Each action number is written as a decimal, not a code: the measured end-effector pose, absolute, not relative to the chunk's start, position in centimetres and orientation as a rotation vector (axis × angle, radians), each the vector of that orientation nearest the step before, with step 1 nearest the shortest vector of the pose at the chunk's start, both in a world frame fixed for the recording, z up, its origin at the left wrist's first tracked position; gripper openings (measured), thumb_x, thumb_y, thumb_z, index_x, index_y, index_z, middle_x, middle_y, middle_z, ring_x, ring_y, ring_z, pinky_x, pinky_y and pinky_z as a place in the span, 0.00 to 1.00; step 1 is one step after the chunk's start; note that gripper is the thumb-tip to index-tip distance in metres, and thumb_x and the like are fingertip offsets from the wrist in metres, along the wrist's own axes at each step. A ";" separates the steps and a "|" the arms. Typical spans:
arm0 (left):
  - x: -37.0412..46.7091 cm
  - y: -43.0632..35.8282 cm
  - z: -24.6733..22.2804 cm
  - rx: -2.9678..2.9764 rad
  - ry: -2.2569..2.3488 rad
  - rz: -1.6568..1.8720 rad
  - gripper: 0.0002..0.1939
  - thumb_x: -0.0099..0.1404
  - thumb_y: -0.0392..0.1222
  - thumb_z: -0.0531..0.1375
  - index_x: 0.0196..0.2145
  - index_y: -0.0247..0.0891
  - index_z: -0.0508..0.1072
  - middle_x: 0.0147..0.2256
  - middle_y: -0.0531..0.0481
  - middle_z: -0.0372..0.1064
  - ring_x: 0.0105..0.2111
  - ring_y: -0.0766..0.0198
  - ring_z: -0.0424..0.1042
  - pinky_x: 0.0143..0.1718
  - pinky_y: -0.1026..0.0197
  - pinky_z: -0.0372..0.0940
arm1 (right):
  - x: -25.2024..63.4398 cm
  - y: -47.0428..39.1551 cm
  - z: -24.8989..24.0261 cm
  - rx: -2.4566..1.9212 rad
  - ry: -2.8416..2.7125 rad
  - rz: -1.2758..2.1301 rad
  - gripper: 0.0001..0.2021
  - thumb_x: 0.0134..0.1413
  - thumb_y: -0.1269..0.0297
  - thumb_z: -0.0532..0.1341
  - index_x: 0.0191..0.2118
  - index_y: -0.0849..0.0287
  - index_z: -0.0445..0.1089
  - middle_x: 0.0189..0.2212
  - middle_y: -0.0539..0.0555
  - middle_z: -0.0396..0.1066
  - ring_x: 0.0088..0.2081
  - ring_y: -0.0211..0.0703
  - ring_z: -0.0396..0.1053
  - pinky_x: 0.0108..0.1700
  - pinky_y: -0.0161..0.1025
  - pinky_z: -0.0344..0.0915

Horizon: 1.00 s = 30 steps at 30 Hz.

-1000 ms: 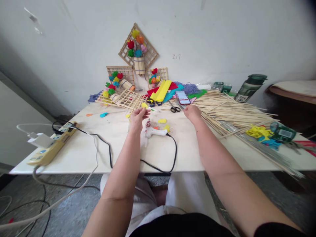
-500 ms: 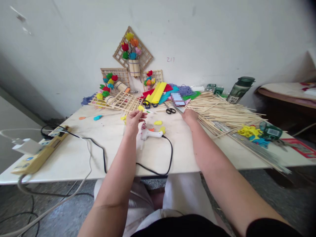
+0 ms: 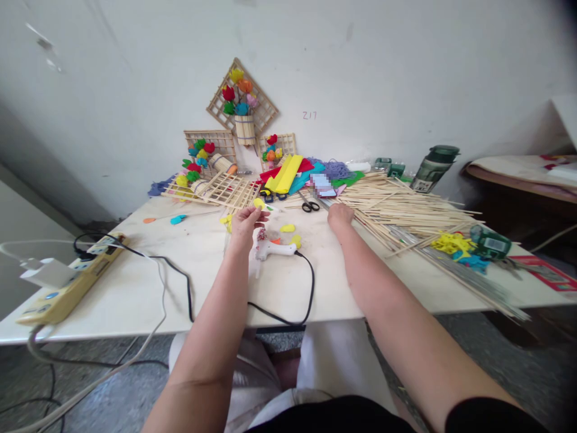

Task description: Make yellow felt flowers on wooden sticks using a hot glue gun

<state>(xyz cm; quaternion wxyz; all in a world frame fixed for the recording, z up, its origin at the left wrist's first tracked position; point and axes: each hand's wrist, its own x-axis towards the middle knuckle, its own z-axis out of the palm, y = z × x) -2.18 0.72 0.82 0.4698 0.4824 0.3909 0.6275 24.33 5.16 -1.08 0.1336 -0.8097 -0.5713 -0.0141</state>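
Note:
My left hand (image 3: 247, 224) is raised above the table, thumb and fingertips pinched on a small yellow petal-shaped piece (image 3: 259, 203). Just below and right of it lies a white hot glue gun (image 3: 280, 249) with a black cord. My right hand (image 3: 341, 216) rests with curled fingers over the upper end of a bundle of thin metal wires (image 3: 469, 278). Its fingertips are hidden, and so is anything between them. Black-handled scissors (image 3: 311, 207) lie left of that hand. Loose yellow petals (image 3: 287, 228) sit between my hands.
Wooden sticks (image 3: 406, 201) spread across the right side, near a green bottle (image 3: 435, 168). Stick lattices with colourful flowers (image 3: 243, 108) stand at the back wall. Folded yellow paper (image 3: 288, 174) lies mid-back. A power strip (image 3: 72, 282) with trailing cables occupies the left.
My right hand has shifted slightly left along the wires. My left hand keeps its pinch almost in place. The whole view has tipped up a little.

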 end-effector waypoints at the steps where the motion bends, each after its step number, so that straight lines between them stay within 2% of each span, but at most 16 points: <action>1: -2.2 0.7 0.8 1.184 0.955 1.537 0.20 0.46 0.56 0.67 0.26 0.36 0.70 0.28 0.45 0.76 0.24 0.67 0.72 0.24 0.67 0.61 | 24.2 5.2 -1.1 -2.383 -1.640 -0.061 0.18 0.58 0.76 0.51 0.50 0.70 0.73 0.47 0.74 0.70 0.52 0.58 0.68 0.49 0.46 0.63; 4: -2.2 0.6 0.9 1.173 0.946 1.537 0.21 0.45 0.55 0.68 0.26 0.35 0.70 0.28 0.45 0.76 0.24 0.67 0.72 0.24 0.67 0.61 | 24.1 5.2 -1.0 -2.438 -1.623 -0.080 0.20 0.57 0.79 0.48 0.49 0.70 0.73 0.47 0.72 0.71 0.51 0.54 0.69 0.48 0.44 0.64; 10: -2.1 0.4 1.0 1.152 0.950 1.529 0.20 0.44 0.55 0.68 0.26 0.35 0.71 0.27 0.46 0.75 0.23 0.68 0.71 0.24 0.68 0.62 | 24.3 4.8 -0.6 -2.394 -1.587 -0.096 0.18 0.56 0.75 0.52 0.50 0.68 0.72 0.49 0.71 0.69 0.53 0.56 0.67 0.49 0.45 0.64; 15: -1.9 0.2 1.1 1.154 0.965 1.531 0.20 0.44 0.55 0.68 0.26 0.36 0.71 0.26 0.46 0.75 0.23 0.67 0.71 0.24 0.67 0.62 | 24.3 5.2 -0.1 -2.288 -1.511 -0.078 0.19 0.57 0.65 0.56 0.52 0.67 0.68 0.51 0.69 0.67 0.54 0.57 0.65 0.50 0.46 0.62; 19: -1.8 0.1 1.3 1.166 0.942 1.530 0.19 0.46 0.54 0.68 0.26 0.36 0.72 0.27 0.46 0.76 0.23 0.67 0.71 0.24 0.66 0.61 | 24.9 6.6 0.0 -2.224 -1.538 -0.051 0.26 0.54 0.54 0.58 0.54 0.67 0.66 0.53 0.69 0.65 0.55 0.58 0.63 0.53 0.48 0.58; 30: -1.1 -0.9 2.1 1.217 0.952 1.493 0.16 0.49 0.52 0.68 0.26 0.37 0.73 0.27 0.46 0.76 0.24 0.65 0.71 0.25 0.64 0.62 | 26.1 12.8 0.4 -2.179 -1.525 -0.093 0.36 0.49 0.41 0.58 0.53 0.69 0.65 0.52 0.71 0.67 0.57 0.61 0.59 0.57 0.52 0.52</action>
